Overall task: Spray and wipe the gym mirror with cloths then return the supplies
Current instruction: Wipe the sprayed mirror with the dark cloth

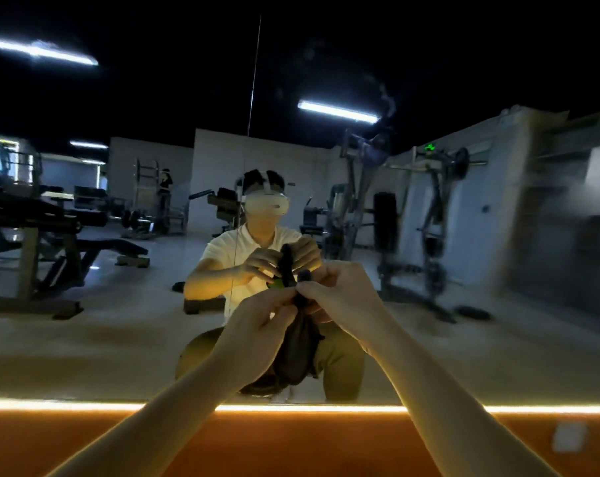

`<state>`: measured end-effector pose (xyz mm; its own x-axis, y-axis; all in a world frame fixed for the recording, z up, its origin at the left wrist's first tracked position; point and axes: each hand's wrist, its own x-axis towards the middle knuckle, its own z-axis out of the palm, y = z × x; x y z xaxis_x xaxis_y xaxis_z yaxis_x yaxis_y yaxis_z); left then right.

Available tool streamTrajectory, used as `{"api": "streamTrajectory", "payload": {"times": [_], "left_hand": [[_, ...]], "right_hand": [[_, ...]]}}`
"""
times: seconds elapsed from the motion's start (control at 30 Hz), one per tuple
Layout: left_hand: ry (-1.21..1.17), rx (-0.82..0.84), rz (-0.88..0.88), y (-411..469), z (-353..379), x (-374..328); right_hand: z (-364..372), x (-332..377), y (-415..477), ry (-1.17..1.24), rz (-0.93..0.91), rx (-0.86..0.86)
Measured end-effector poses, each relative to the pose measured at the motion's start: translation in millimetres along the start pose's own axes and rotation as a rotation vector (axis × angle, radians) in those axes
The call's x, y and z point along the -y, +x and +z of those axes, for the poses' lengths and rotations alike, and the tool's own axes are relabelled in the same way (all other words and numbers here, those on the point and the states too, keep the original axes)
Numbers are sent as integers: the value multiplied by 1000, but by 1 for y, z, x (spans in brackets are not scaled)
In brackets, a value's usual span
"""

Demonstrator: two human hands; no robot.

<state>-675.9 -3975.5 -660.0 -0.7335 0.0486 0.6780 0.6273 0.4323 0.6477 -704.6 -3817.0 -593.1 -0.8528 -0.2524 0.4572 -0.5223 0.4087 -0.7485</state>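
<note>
Left hand [255,325] and right hand [338,290] both pinch the top of a dark cloth [297,351], which hangs limp below them. Judged soft and light; best held at the bunched top.

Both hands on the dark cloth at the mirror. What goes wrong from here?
1. The dark bunched cloth is pinched only near its top by the left hand and right hand; the hanging bulk may slip free and drop.
2. A hazy smear sits high on the gym mirror; from this crouch, in dim light, it may get missed.
3. The glowing light strip runs along the mirror's base; spray runoff might reach it.
</note>
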Motion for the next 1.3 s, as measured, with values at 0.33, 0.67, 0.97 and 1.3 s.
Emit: {"api": "streamTrajectory", "payload": {"times": [0.33, 0.67, 0.97, 1.3], "left_hand": [[61, 115, -430, 106, -18, -42], [-24, -491, -204, 214, 8, -90], [348, -556, 285, 243, 40, -68], [1509, -401, 552, 264, 28, -51]], "right_hand": [[-61, -9, 54, 19, -99, 70], [-92, 15, 152, 221, -280, -196], [-178, -20, 177, -182, -528, -370], [-205, -111, 179, -872, -735, -506]]}}
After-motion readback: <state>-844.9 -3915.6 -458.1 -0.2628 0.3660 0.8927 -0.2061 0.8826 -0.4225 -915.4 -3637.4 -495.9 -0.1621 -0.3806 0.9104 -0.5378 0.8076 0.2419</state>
